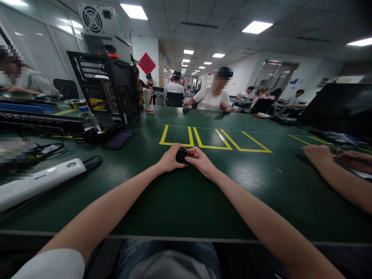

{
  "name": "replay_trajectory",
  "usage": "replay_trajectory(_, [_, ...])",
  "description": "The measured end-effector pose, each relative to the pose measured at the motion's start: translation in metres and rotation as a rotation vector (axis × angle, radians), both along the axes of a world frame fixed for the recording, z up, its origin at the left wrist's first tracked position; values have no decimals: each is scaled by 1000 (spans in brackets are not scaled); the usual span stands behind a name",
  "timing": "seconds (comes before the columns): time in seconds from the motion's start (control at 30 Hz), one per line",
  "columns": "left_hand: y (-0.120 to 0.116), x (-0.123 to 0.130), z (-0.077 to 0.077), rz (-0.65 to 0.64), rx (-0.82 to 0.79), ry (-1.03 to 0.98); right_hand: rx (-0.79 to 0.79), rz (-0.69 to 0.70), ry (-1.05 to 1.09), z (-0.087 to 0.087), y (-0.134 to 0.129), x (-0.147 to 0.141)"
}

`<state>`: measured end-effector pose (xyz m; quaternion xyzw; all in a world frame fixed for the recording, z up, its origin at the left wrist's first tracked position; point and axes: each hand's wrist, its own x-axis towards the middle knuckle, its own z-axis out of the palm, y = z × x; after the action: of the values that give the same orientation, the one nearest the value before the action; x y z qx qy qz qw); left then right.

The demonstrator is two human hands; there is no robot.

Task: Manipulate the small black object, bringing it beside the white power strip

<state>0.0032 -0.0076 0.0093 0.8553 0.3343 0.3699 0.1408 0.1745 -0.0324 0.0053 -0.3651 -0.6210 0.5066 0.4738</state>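
Observation:
A small black rounded object [181,155] is held just above or on the green table, in the middle of the head view; its kind is not clear. My left hand [171,159] wraps round its left side, thumb below and fingers above. From the right, my right hand [201,161] pinches at its near right edge with thumb and fingertips. The fingers hide part of the object. Beyond both hands, yellow tape outlines [211,147] mark the tabletop.
A white power strip [43,180] with a black cable lies at left. Behind it stand an open black computer case [107,89] and a white cup [148,100]. Another person's hands [316,155] work at right. Someone in white [213,99] sits across the table.

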Motion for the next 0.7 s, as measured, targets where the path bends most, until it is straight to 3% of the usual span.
replay_trajectory(0.7, [0,0,1,15,1,22,-45,-14,4,-2,4,0])
